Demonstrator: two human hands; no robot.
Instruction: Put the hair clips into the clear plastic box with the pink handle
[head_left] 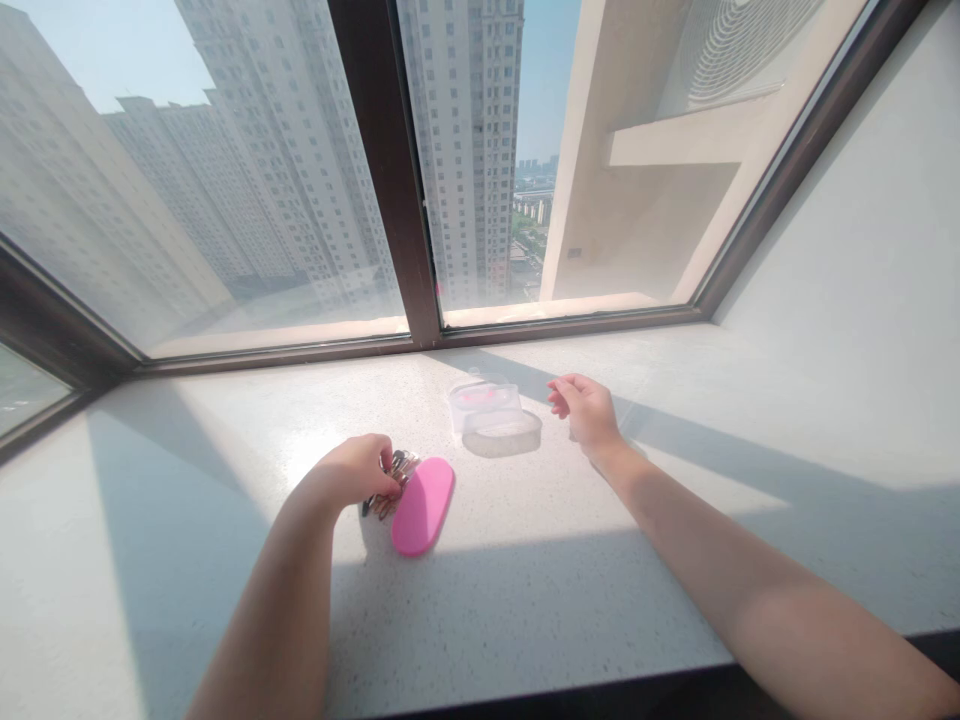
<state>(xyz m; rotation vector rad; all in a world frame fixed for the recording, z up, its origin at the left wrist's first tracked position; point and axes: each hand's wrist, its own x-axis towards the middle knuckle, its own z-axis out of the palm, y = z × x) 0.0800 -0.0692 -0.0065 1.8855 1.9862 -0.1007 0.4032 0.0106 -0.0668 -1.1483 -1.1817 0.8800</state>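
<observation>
Several small metallic pieces [401,466] lie heaped just left of and below the frame's centre, where the left hand [358,470] bends at the wrist and curls its thumb and fingers over them; I cannot tell how firmly it grips. Well apart from it, right of centre, the right hand [590,410] hovers with fingers bent inward and thumb near them; whether it pinches anything is unclear. The pieces show dark and coppery tones, too jumbled to count. Just beside them, on their right, a flat pink oval [424,508] slants across the sill. Between the hands, higher up, stands a translucent box [486,412] with pink marks. All sit on a speckled white windowsill [540,590], striped with sun and shadow. Dark window frames [382,160] cross the upper frame, with tower blocks [292,150] outside.
</observation>
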